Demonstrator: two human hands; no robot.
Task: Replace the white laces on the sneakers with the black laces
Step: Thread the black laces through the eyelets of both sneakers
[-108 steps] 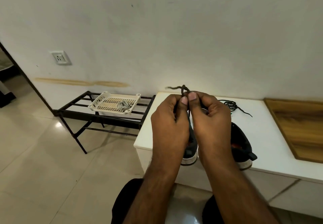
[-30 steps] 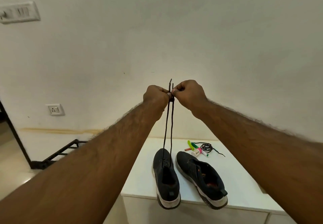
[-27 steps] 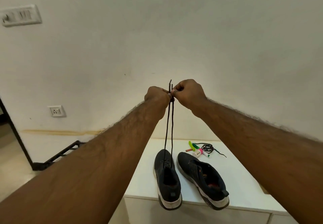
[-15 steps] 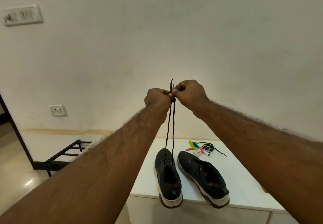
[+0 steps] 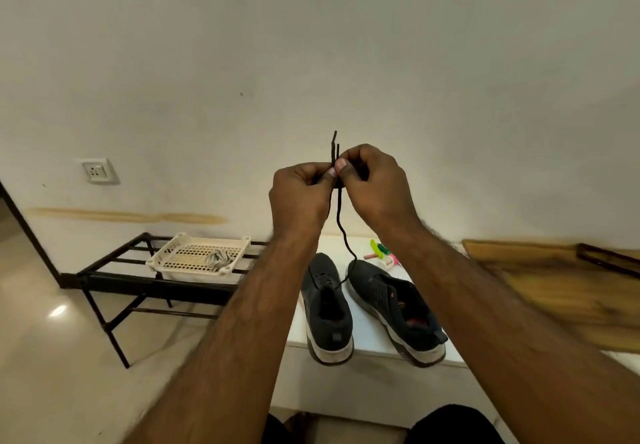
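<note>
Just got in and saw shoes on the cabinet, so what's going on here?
A person is relacing a pair of dark sneakers. Both the left hand and the right hand pinch the two ends of a black lace held up together; it runs down into the left sneaker on the white cabinet. The right sneaker beside it shows no lace. What look like the old laces lie in a white basket on the rack.
</note>
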